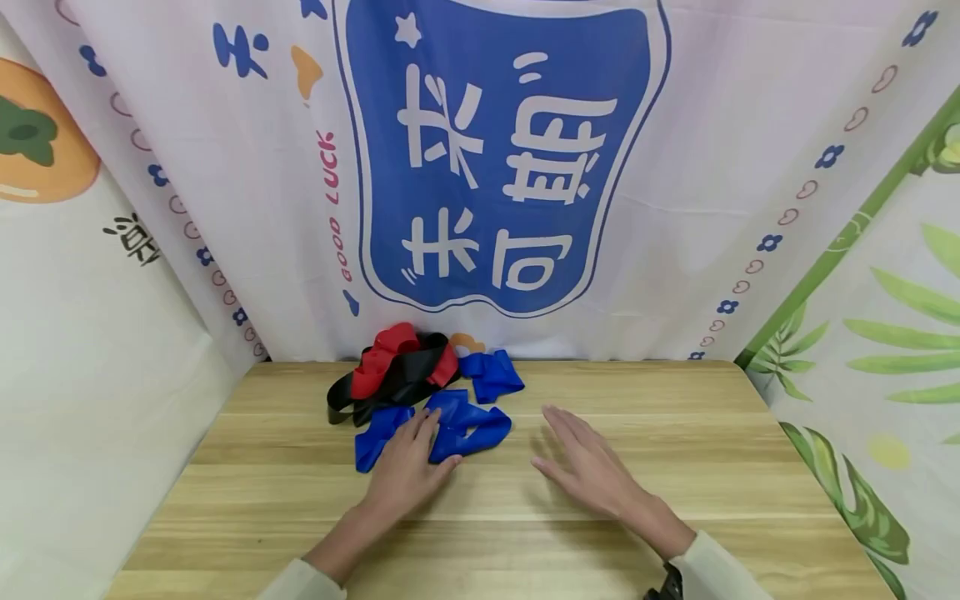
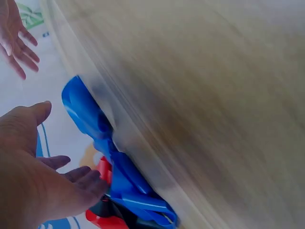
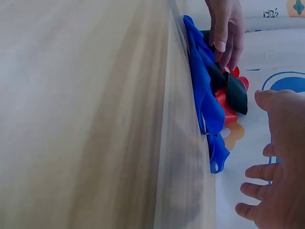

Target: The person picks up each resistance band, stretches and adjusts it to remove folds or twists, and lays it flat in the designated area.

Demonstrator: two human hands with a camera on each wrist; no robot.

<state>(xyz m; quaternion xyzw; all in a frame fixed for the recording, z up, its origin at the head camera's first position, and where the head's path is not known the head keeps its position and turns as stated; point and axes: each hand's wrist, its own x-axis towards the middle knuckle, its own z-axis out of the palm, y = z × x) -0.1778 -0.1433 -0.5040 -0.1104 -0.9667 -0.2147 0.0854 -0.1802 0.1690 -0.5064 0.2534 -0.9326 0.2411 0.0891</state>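
A crumpled blue band, flat and slightly shiny, lies on the wooden table. My left hand is over its left part, fingers extended and thumb apart; whether the fingertips touch it I cannot tell. Farther right, my right hand hovers above bare wood with spread fingers and holds nothing. Behind the blue band sit a red band and a black band, tangled together in a heap. A blue piece lies to the right of that heap; I cannot tell if it joins the front one.
The wooden table ends at a white printed cloth hanging along its back edge. Patterned cloth also hangs on the left and right. The red and black heap lies close to the back cloth.
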